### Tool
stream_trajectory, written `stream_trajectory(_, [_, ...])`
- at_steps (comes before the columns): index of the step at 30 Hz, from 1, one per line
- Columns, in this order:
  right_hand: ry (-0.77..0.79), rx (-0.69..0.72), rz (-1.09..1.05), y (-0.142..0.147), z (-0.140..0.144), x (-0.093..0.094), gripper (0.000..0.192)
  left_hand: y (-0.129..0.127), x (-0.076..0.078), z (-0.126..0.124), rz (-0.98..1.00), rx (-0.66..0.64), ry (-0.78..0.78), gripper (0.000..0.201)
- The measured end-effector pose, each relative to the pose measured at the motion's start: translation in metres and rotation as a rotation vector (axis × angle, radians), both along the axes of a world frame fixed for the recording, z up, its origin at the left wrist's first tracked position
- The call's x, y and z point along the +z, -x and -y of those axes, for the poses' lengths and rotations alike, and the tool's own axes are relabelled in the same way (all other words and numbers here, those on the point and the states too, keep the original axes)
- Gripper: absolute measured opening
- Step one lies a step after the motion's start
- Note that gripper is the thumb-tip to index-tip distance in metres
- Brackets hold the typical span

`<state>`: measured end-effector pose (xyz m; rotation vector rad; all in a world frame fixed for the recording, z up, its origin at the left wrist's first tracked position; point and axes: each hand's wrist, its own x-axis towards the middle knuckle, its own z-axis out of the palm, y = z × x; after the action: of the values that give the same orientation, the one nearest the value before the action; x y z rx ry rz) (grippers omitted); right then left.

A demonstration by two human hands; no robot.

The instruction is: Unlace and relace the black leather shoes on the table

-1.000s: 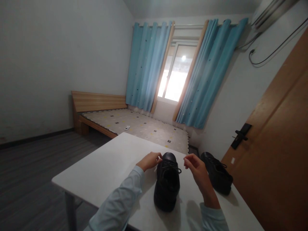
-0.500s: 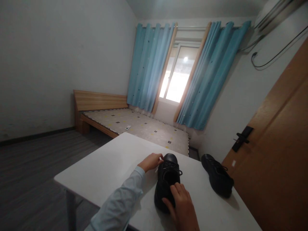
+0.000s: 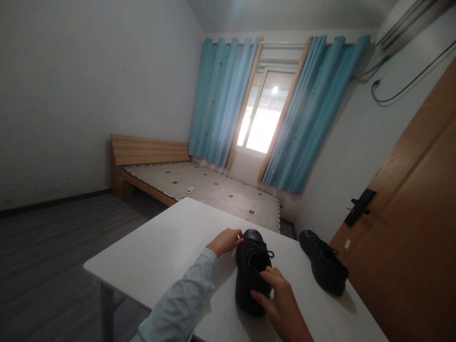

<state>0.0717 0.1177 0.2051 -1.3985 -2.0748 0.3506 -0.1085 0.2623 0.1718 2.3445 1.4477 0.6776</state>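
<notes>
With the black shoe [image 3: 251, 270] standing on the white surface [image 3: 171, 247], keep your right hand [image 3: 276, 297] spread over its heel end to steady it while your left hand [image 3: 225, 241], fingers pinched on the lace at the toe side, draws evenly.

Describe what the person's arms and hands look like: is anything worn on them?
Both hands are bare: no gloves, rings or watch show. The left hand comes out of a long, pale blue sleeve with a snug cuff at the wrist. The right hand and wrist are uncovered as far as the picture's lower edge, so no sleeve shows there.
</notes>
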Motion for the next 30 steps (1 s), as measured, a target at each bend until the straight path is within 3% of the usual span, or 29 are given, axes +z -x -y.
stream_trajectory(9, [0.044, 0.097, -0.124, -0.016, -0.007, 0.035, 0.011, 0.0, 0.003, 0.002, -0.051, 0.073, -0.03, 0.024])
stream_trajectory(14, [0.054, 0.074, -0.051, -0.027, -0.015, 0.051, 0.007, 0.0, 0.003, 0.002, -0.067, 0.076, -0.034, 0.023])
stream_trajectory(30, [-0.234, -0.139, 0.044, -0.143, -0.092, 0.011, 0.021, -0.005, 0.001, 0.001, -0.115, 0.041, 0.017, 0.022])
